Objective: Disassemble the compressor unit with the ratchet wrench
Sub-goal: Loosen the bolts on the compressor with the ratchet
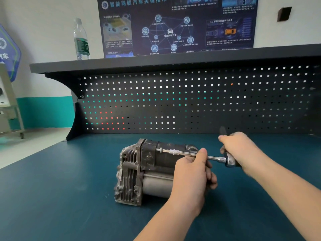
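The compressor unit (139, 171), a grimy grey metal block with cooling fins and a pale cylinder, lies on its side on the blue-green bench mat. A chrome ratchet wrench (229, 160) with a long extension bar (184, 153) runs horizontally from the right, and its tip meets a bolt on the upper dark housing. My left hand (192, 176) rests on the compressor's right end, with its thumb pressed against the extension bar. My right hand (241, 150) is closed around the ratchet handle, which points up and away from me and is mostly hidden.
A dark pegboard back panel (191, 101) rises behind the bench mat (60, 197). On the shelf above it stands a clear water bottle (81, 40). A blue poster (177, 25) hangs on the wall. The bench's left edge drops to the floor near a white cabinet (8, 101).
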Tool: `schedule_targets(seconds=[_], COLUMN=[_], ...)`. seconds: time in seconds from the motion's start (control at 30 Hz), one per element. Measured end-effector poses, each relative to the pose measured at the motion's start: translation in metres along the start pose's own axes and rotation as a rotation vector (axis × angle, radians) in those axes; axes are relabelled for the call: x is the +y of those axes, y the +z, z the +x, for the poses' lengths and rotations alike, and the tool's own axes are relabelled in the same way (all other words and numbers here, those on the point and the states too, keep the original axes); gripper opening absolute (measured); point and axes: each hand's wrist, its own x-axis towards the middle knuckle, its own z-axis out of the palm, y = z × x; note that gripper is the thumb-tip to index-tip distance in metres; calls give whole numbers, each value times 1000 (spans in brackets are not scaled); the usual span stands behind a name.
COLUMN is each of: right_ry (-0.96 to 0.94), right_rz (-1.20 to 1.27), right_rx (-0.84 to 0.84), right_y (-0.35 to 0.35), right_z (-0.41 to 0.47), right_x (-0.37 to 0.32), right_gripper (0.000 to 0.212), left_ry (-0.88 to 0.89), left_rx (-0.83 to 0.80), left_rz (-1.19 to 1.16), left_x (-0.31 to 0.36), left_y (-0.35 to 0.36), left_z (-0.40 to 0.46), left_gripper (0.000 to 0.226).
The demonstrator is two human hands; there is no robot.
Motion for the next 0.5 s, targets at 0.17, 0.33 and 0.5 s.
schedule_targets(seconds=[0.17, 0.33, 0.5], right_ry=[-276, -406, -362], right_rz=[88, 119, 121], right_rx=[125, 166, 159], right_y=[-6, -18, -13], right_z=[-4, -4, 1], right_x=[-5, -15, -7], right_gripper=[30, 31, 34], left_ry=[28, 59, 18], left_rx=[93, 330, 420], left_rz=[232, 62, -209], left_x=[5, 19, 30], left_y=[-4, -11, -16], left_z=[-3, -5, -4], left_gripper=[52, 53, 48])
